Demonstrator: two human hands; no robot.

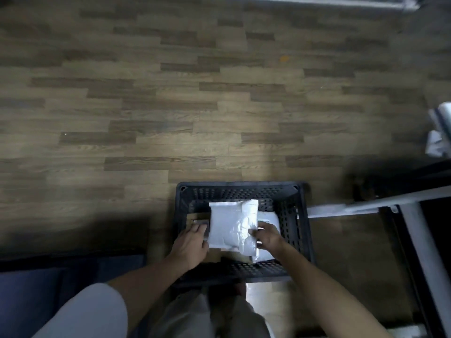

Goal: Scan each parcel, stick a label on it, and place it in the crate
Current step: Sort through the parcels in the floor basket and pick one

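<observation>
A white padded parcel (231, 225) lies inside the black perforated crate (241, 189) on the floor, on top of other parcels. My left hand (190, 245) holds the parcel's left edge, fingers along its side. My right hand (267, 236) grips its right edge with the thumb on top. Under it I see a brown cardboard parcel (196, 217) at the left and another white parcel (269, 218) at the right. No label or scanner shows in this view.
The crate stands on a wood-plank floor just in front of my knees. A grey metal table frame (415, 230) rises at the right, with white bags (439, 132) at the far right edge. A dark blue surface (36, 289) lies at the lower left.
</observation>
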